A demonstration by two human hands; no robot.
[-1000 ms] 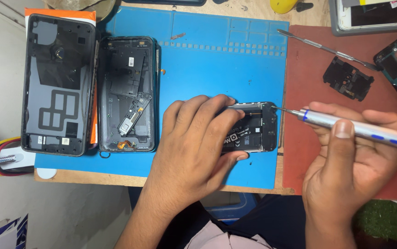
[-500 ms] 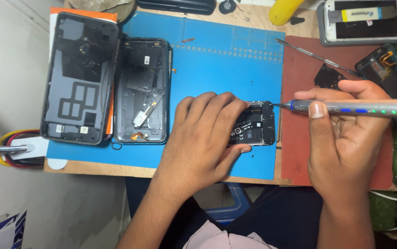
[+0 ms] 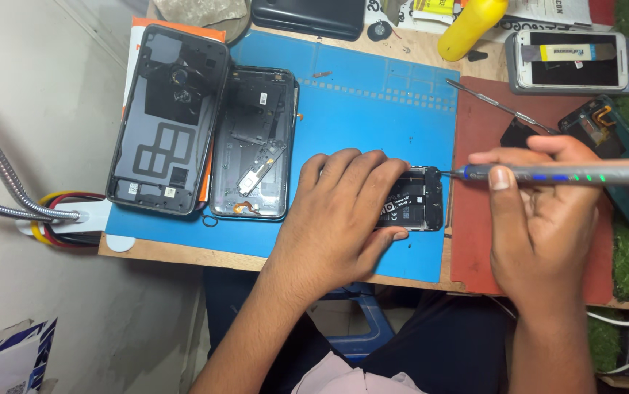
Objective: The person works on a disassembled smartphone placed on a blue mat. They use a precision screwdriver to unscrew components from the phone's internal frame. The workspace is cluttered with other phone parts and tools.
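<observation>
My left hand (image 3: 340, 211) lies flat over an opened black phone (image 3: 418, 199) on the blue mat (image 3: 373, 109), pressing it down; only the phone's right end shows. My right hand (image 3: 541, 211) grips a grey electric screwdriver (image 3: 570, 174) held level, its tip touching the phone's upper right corner. Left of my hands lie a black phone back cover (image 3: 168, 120) and a second opened phone body (image 3: 252, 142), side by side.
A red mat (image 3: 475, 248) lies right of the blue one, with a metal pry tool (image 3: 500, 107) and a teal opened phone (image 3: 621, 157) on it. A white phone (image 3: 570, 60), a yellow bottle (image 3: 471, 25) and a black case (image 3: 307, 16) stand at the back. A flexible metal arm (image 3: 0, 190) reaches in from the left.
The view has shifted, so everything sits a little lower and to the right in the frame. Both hands stay on the phone and the screwdriver tip stays at its corner.
</observation>
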